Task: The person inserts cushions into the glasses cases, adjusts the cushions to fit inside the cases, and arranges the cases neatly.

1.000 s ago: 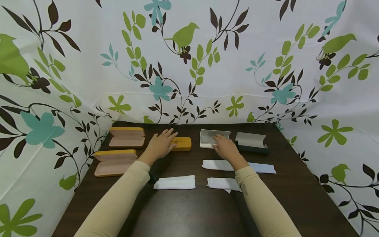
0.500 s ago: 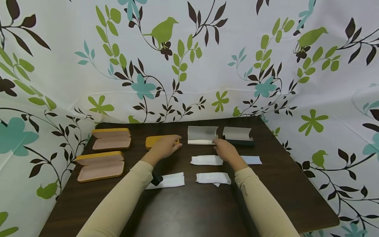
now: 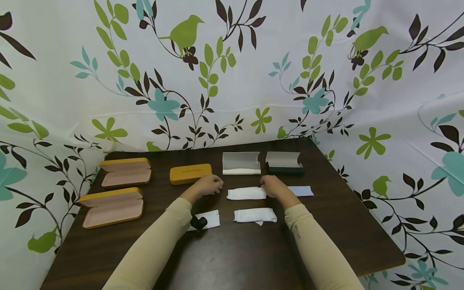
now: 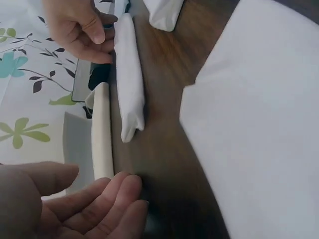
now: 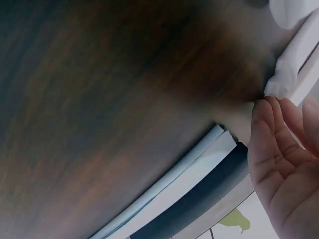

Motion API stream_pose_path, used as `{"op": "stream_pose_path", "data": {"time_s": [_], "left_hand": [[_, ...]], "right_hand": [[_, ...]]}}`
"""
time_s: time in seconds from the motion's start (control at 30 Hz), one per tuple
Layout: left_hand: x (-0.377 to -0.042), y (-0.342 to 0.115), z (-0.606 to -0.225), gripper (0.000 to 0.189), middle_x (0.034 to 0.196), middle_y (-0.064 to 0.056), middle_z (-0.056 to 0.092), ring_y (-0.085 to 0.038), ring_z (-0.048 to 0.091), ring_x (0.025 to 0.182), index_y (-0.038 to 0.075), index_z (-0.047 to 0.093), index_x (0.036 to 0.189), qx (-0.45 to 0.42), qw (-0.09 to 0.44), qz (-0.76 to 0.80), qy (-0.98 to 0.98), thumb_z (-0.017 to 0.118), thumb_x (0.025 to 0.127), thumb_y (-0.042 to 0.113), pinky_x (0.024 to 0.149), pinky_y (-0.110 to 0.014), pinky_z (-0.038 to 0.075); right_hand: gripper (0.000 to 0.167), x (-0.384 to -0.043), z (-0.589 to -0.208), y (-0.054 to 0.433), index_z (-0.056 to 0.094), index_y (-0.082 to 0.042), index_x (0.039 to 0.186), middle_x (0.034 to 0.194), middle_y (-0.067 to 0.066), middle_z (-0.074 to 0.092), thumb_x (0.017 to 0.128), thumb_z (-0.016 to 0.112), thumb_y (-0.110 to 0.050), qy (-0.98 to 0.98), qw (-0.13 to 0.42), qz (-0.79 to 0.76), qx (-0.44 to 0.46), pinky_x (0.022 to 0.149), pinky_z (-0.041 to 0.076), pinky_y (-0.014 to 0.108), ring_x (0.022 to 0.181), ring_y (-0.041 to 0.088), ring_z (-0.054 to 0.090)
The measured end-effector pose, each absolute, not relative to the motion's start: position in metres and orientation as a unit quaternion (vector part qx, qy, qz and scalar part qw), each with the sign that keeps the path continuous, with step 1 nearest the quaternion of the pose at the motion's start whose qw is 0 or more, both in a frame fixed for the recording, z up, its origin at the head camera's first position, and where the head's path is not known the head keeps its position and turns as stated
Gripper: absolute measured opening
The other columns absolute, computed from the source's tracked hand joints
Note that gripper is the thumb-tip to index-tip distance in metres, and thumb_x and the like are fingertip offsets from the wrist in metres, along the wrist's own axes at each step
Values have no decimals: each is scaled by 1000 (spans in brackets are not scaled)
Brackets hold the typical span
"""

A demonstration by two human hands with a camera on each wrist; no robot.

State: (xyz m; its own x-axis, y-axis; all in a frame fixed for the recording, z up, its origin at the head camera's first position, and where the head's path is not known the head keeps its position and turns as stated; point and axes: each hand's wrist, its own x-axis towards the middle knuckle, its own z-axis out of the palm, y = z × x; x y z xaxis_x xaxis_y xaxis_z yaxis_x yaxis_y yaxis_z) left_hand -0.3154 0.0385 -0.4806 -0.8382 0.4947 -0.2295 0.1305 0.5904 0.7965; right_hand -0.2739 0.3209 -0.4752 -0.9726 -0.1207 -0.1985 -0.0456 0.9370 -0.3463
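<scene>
My left hand [image 3: 206, 186] hovers beside the closed yellow glasses case [image 3: 190, 174], to its right and nearer me. Its fingers are loosely bent and hold nothing in the left wrist view. My right hand [image 3: 276, 187] is at the right end of a folded white cloth [image 3: 246, 193], fingertips [image 5: 266, 102] right at the cloth's end and thumb apart from them. Behind this cloth stands an open white glasses case [image 3: 241, 171], with an open dark green case [image 3: 286, 170] to its right. A folded light blue cloth [image 3: 303, 191] lies right of my right hand.
Two open yellow cases, one at the back left [image 3: 127, 178] and one nearer [image 3: 114, 213], show pink linings. Another folded white cloth [image 3: 255, 215] lies in front; a third white cloth [image 3: 213, 218] is partly hidden by my left wrist. The dark wooden table [image 3: 239, 257] meets a patterned curtain [image 3: 224, 133].
My left hand has left the closed yellow case, moving right and nearer. My right hand has drawn back from the white case to the cloth. The head view has turned right.
</scene>
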Motion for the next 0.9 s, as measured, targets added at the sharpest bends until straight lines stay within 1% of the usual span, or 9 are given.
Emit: {"op": "stream_pose_path", "data": {"time_s": [0.13,0.27,0.4,0.5,0.57,0.63,0.73,0.8,0.9], "left_hand": [[-314,47,-483,32,110,-16,73,-26,71,99,-8,66,125,144,249,454,844,54,106,16,88,-39,59],[-312,56,-483,28,103,-13,73,-22,71,92,-8,71,117,139,256,450,844,60,103,14,84,-36,60],[-308,65,-486,28,98,-13,73,-21,70,85,-7,72,115,140,230,421,866,68,98,14,78,-33,61],[-305,72,-489,34,104,-13,71,-22,68,87,-4,70,117,149,197,380,891,76,93,19,78,-36,59],[-303,75,-492,37,108,-11,70,-22,66,89,1,69,115,155,171,344,910,81,89,25,79,-38,56],[-302,79,-497,35,106,-7,70,-20,63,86,7,69,107,162,147,304,927,84,86,31,73,-37,53],[-302,82,-502,29,92,-1,68,-17,58,77,13,70,90,159,126,272,941,85,84,37,62,-33,47],[-303,83,-504,27,82,2,65,-15,55,70,15,70,81,158,127,270,941,84,84,38,57,-30,43],[-306,81,-503,25,78,3,61,-14,51,67,15,70,78,167,144,284,933,82,86,35,57,-28,41]], "right_hand": [[22,-277,-478,318,68,6,118,121,22,68,100,60,-4,978,117,-171,-37,97,53,49,115,37,63],[26,-277,-480,315,68,7,119,121,22,67,99,66,-11,976,130,-173,-27,96,53,48,113,37,64],[33,-278,-480,315,66,7,119,120,22,67,96,73,-16,977,128,-166,-24,96,54,48,112,37,65],[33,-279,-482,316,67,7,117,117,21,68,93,76,-15,979,122,-162,-25,94,54,47,109,36,66],[32,-280,-483,316,68,5,114,115,20,69,92,77,-16,979,121,-161,-23,93,55,46,107,35,66],[28,-281,-485,315,69,4,109,110,17,70,91,78,-15,980,120,-159,-25,89,56,45,102,32,67],[22,-282,-486,315,69,1,101,101,13,70,90,79,-15,980,118,-160,-27,83,56,42,92,28,66],[17,-282,-486,314,68,-1,95,95,10,69,91,78,-15,979,121,-164,-27,79,56,41,86,25,65],[14,-282,-485,316,67,-2,92,90,8,66,93,76,-13,975,135,-172,-29,76,54,39,81,22,61]]}}
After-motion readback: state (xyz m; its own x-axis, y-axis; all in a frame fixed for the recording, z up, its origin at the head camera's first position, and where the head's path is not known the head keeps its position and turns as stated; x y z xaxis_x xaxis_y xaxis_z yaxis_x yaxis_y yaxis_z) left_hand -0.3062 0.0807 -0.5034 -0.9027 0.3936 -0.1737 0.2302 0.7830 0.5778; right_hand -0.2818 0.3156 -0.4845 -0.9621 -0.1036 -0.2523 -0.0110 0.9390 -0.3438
